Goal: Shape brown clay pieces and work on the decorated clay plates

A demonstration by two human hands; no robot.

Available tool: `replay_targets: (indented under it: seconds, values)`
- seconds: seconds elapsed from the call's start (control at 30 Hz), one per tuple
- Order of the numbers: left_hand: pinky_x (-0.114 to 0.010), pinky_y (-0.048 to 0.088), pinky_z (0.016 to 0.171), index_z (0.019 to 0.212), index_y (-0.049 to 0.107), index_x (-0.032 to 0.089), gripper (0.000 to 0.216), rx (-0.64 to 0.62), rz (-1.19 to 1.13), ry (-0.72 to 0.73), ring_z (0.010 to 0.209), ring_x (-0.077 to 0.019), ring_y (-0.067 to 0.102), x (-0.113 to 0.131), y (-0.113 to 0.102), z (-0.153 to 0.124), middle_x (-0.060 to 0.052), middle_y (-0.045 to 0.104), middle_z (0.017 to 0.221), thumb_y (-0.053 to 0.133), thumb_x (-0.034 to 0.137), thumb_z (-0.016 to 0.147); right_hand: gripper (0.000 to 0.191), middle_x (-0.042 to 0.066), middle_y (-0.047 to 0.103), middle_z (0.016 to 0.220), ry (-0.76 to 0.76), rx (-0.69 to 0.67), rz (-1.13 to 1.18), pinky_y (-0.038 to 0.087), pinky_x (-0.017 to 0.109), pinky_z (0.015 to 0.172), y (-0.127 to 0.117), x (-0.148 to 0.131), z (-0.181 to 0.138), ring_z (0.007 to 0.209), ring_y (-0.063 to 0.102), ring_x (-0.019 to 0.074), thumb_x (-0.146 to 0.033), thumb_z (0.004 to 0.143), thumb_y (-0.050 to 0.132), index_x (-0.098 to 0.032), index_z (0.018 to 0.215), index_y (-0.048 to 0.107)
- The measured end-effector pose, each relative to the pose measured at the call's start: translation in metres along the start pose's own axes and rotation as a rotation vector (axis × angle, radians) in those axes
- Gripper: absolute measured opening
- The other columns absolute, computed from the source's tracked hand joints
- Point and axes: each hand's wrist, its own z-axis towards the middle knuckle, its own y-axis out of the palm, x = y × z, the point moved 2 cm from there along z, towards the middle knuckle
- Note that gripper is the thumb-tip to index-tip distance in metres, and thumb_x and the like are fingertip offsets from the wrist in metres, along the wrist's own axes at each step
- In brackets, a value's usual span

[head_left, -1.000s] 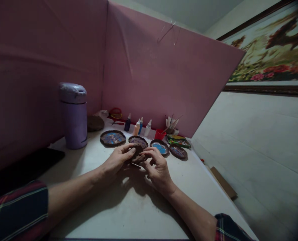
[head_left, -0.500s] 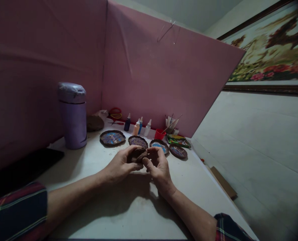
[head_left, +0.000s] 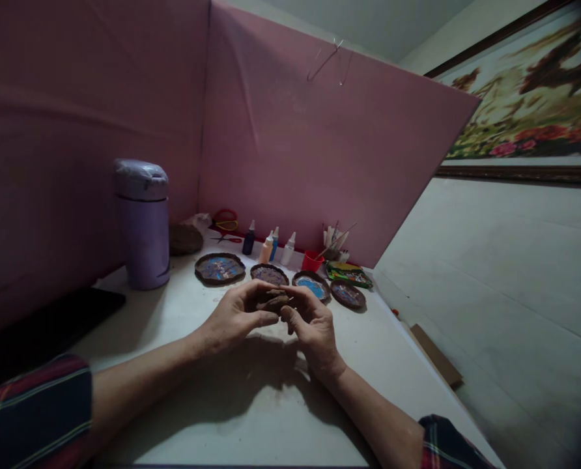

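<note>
A lump of brown clay [head_left: 273, 301] is held above the white table between my two hands. My left hand [head_left: 239, 312] wraps round its left side, thumb below and fingers over the top. On the other side, my right hand [head_left: 312, 326] grips the clay's right edge with thumb and fingers closed. The fingers hide part of the lump, so its full shape does not show. Just beyond the hands lie brown clay dishes with blue and purple paint inside: a large one [head_left: 219, 269], a purplish one [head_left: 269, 275], a bright blue one [head_left: 311, 285] and a small one [head_left: 348, 294].
A purple flask [head_left: 146, 228] stands at left, near a larger clay lump [head_left: 185, 239] and a black flat object [head_left: 70, 326]. Paint bottles [head_left: 266, 247], scissors [head_left: 226, 239], a red cup [head_left: 312, 261] and a green packet [head_left: 349, 274] line the back by a pink panel [head_left: 329, 143].
My right fingers have moved left over the top of the clay, closing toward my left hand. The clay lump has turned slightly. Everything on the table stays in place.
</note>
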Motion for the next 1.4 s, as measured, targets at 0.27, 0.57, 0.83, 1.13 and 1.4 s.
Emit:
replay_targets:
  seconds: [0.27,0.57,0.83,1.13,1.4]
  values:
    - [-0.029,0.05,0.083,0.092,0.066,0.015,0.027,-0.015,0.004,-0.003,0.088,-0.0165,0.064,-0.001,-0.001,-0.002,-0.003,0.07,0.09,0.076,0.015,0.067,0.033,0.003,0.057,0.095,-0.029,-0.031,-0.006,0.043,0.021,0.052,-0.001,-0.003,0.0,0.07,0.054,0.0114,-0.026,0.076,0.069,-0.025,0.109,0.063]
    - [-0.024,0.051,0.069,0.075,0.067,0.012,0.017,0.024,0.022,0.025,0.069,-0.0111,0.06,0.005,0.001,-0.002,0.001,0.065,0.071,0.078,0.015,0.063,0.021,0.002,0.055,0.086,-0.094,0.001,0.007,0.044,0.02,0.049,0.003,-0.009,-0.002,0.066,0.054,0.01,-0.021,0.076,0.07,-0.024,0.097,0.07]
    - [-0.025,0.049,0.068,0.081,0.064,0.012,0.015,-0.025,0.076,-0.056,0.07,-0.0117,0.06,0.004,0.002,-0.001,0.0,0.064,0.073,0.072,0.016,0.068,0.016,0.001,0.055,0.081,-0.044,0.029,-0.063,0.043,0.019,0.046,0.0,-0.006,-0.002,0.063,0.054,0.0094,-0.023,0.08,0.065,-0.023,0.096,0.069]
    - [-0.027,0.047,0.061,0.088,0.055,0.015,0.024,-0.043,0.436,-0.054,0.07,-0.0153,0.06,0.004,0.0,-0.003,-0.002,0.062,0.075,0.051,0.038,0.087,0.016,0.001,0.056,0.081,-0.048,-0.061,-0.093,0.048,0.022,0.054,0.003,-0.002,-0.003,0.062,0.056,0.0095,-0.026,0.082,0.064,-0.023,0.096,0.069]
    - [-0.022,0.036,0.054,0.068,0.047,0.018,0.025,0.012,0.723,0.128,0.058,-0.01,0.042,0.001,-0.003,-0.005,0.004,0.046,0.062,0.046,0.032,0.089,0.017,0.002,0.061,0.078,0.085,-0.052,-0.025,0.049,0.022,0.054,0.01,-0.005,-0.009,0.064,0.059,0.0118,-0.032,0.083,0.062,-0.019,0.093,0.066]
